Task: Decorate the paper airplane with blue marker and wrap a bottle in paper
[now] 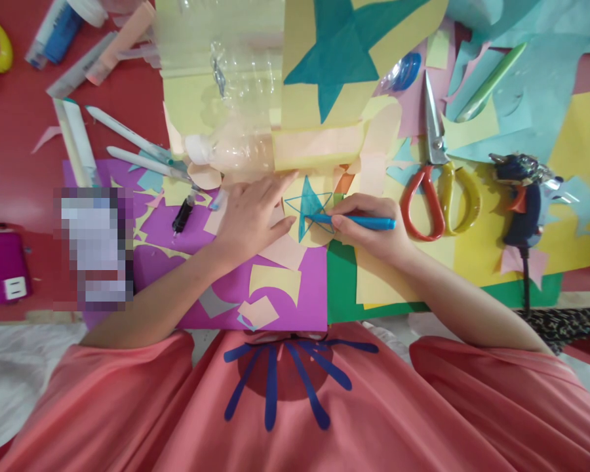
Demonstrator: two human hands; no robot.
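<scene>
Two hands meet over a yellow disc (319, 229) on the table: the left hand (248, 216) lies flat, fingers spread, pinning its edge. Right hand (368, 229), grip closed round a blue pen (358, 222), has its tip on a star (309, 211) drawn there; scissors (435, 177) lie just beside.

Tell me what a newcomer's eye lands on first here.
At centre, the right hand holds a blue pen on a yellow paper circle, colouring a blue star, while the left hand presses the circle flat. Above it lies a big teal star on yellow paper; to the right lie red-and-yellow scissors.
</scene>
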